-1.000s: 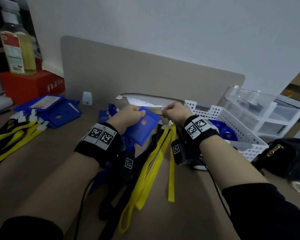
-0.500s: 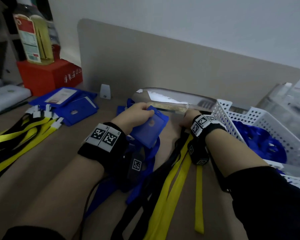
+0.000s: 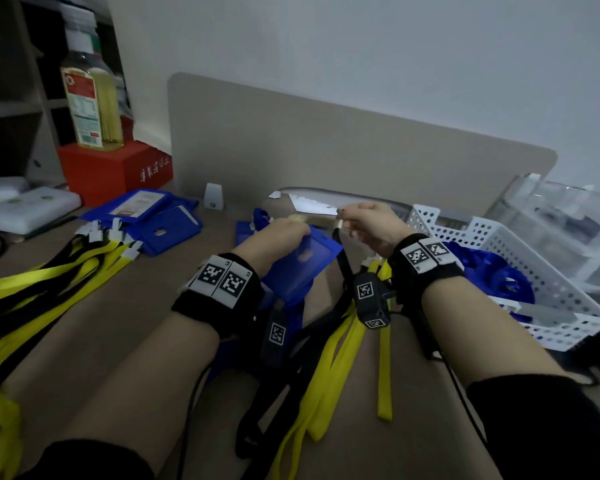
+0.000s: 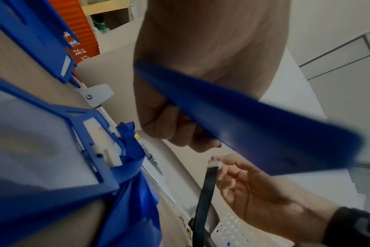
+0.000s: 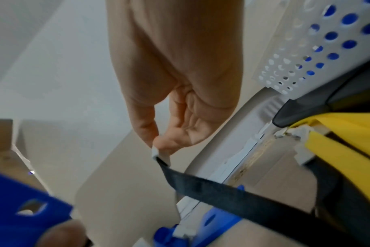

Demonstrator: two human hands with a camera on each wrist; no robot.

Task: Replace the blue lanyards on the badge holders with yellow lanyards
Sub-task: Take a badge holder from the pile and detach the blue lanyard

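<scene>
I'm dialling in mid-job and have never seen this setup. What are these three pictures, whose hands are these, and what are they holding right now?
No robot here: a person works with bare hands, wearing cameras on the head and both wrists. The wide picture is the head view; the other two look along each hand.

The left hand grips a blue badge holder. The right hand pinches the white clip at the end of a black-and-yellow lanyard.

On the desk lie more yellow lanyards, other blue holders, and a white basket with blue lanyards inside.
</scene>
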